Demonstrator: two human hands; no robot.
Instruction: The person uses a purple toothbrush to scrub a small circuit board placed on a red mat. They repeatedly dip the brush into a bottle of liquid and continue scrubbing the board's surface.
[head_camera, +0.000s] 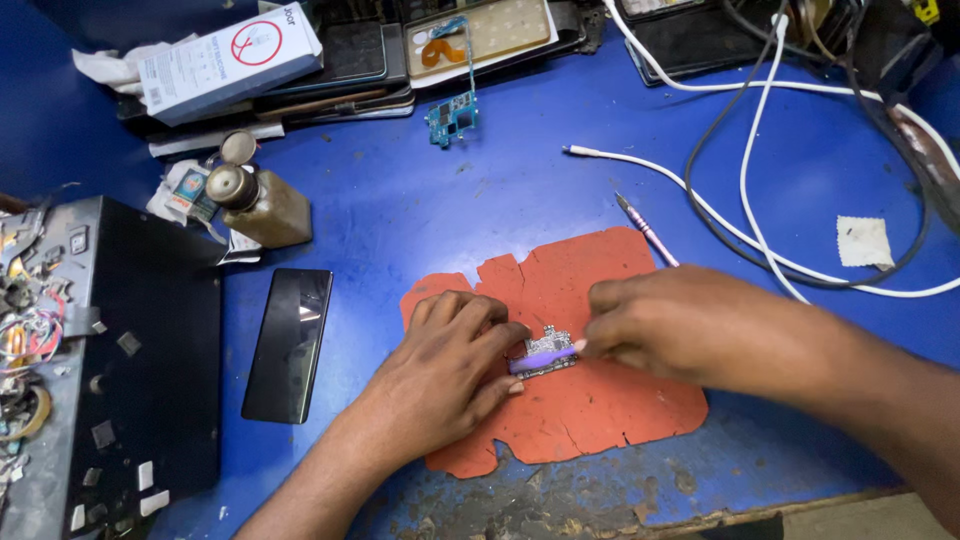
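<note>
One board (548, 350) lies on one orange mat (590, 400). Left hand (450, 365) presses its fingertips on the board; right hand (660, 325) pinches one purple tool (542, 358) across it. One phone (288, 343) lies left.

Worn blue tabletop (480, 190), paint scuffed grey along the near edge. Cracked orange-red rubber mat (590, 410). Small grey-silver circuit board (548, 345), crossed by a flat lilac plastic tool (545, 357). Glossy black phone slab (288, 343). White cables (720, 215). White box marked with a red circle (232, 60). Blue circuit board (452, 118).
</note>
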